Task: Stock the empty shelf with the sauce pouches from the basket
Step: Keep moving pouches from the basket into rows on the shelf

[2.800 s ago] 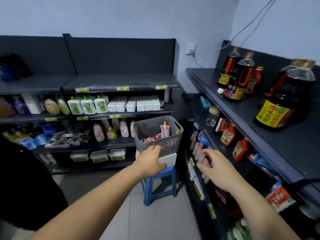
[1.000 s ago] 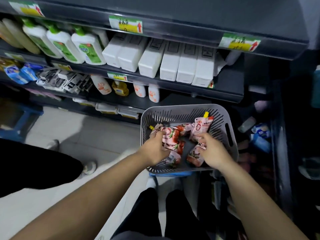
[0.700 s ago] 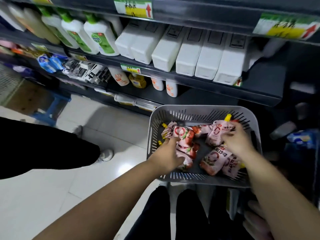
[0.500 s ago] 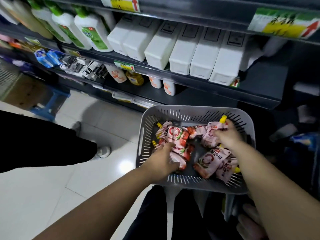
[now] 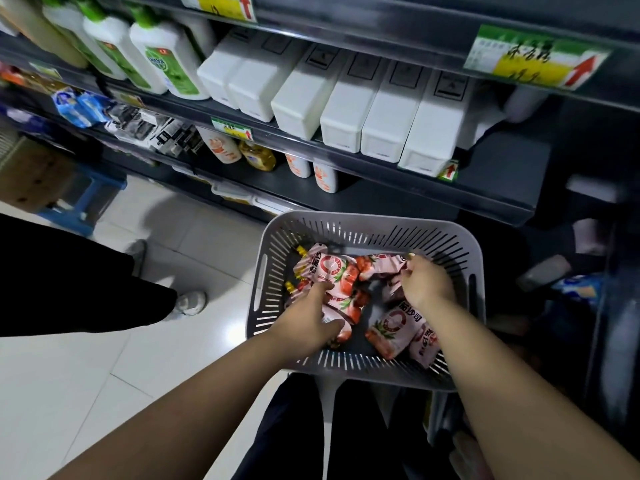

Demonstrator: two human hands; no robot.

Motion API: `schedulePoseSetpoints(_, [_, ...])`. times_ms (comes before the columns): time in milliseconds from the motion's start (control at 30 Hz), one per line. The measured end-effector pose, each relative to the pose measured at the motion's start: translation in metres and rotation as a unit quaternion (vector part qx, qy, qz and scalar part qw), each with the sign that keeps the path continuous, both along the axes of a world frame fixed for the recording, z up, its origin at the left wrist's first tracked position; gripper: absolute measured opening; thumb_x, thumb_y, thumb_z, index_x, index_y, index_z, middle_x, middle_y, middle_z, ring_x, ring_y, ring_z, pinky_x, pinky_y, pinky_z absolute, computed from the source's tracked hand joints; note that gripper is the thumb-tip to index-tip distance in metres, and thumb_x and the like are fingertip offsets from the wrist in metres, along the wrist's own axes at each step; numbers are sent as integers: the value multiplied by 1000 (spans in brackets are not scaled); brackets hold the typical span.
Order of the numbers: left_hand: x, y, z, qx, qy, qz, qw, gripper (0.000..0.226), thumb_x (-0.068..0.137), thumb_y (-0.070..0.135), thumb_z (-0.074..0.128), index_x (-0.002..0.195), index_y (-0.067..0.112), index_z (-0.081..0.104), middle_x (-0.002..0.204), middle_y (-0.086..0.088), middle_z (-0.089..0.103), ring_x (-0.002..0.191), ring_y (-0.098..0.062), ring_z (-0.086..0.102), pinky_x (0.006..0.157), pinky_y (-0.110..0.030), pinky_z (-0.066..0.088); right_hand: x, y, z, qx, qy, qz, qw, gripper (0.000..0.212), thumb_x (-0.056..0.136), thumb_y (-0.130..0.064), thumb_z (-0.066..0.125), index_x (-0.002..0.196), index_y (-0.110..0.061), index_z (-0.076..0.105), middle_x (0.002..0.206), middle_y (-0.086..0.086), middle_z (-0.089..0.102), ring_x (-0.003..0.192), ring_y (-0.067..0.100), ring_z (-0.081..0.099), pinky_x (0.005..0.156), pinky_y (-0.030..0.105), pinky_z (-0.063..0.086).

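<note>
Head view: hands among pouches in basket.

Dim store light overall. Floor tile brightest, w/ soft glare patch approx. centre-left and a blurred shadow nearer the shelves. Right side falls almost black, detail lost. Wide-angle bend: shelf lines curve and tilt toward edges. Price tag and frame corners smeared w/ motion blur; basket fairly sharp.

Basket open on top, clear way in from above. Pouches crowd floor inside; slotted walls hem sides. Shelf edge overhangs just behind far rim.
</note>
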State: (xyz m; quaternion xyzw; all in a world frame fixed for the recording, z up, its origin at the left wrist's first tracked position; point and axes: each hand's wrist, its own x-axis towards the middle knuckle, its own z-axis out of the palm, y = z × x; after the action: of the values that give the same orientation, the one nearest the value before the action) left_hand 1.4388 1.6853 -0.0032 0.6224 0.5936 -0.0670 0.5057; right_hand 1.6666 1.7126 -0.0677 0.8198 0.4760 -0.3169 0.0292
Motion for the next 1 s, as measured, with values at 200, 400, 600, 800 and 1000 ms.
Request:
schedulePoseSetpoints(200, [-4,3,3,16,-26,-1,1000,70,87,33,66,145,23,29,141,-8,51,120,-24,54,100,-37,46,8,-11,59,33,86,119,989,23,89,-23,62,102,-27,43,79,0,58,70,25,56,55,35,36])
schedulePoseSetpoints(400, [-7,18,16,100,-109,-20,989,112,65,35,82,152,20,13,154,-7,23,145,-26,24,119,-37,25,-13,-8,165,65,94,323,939,42,91,-27,63,113,-43,31,69,-9,49,62,9,52,51,34,40])
schedulePoseSetpoints(600, [-17,31,36,25,-192,-100,976,79,60,41,81,130,22,52,129,-2,63,120,-19,60,105,-45,47,-41,5,199,90,254,330,905,25,91,-36,63,99,-45,41,92,-8,61,81,12,60,72,44,53])
schedulePoseSetpoints(800, [-31,16,37,-129,-267,117,948,28,85,-1,70,112,8,67,111,-11,75,102,-25,70,95,-38,55,-53,8,150,168,476,-15,863,38,77,-29,78,104,-45,56,92,-11,71,89,9,70,75,31,55])
schedulePoseSetpoints(1000, [-40,7,28,-171,-329,245,896,35,87,11,67,121,5,62,114,-16,73,104,-33,70,88,-38,58,-97,-34,77,3,507,-184,842,69,74,-55,70,136,-30,53,124,-16,58,116,7,57,103,35,46])
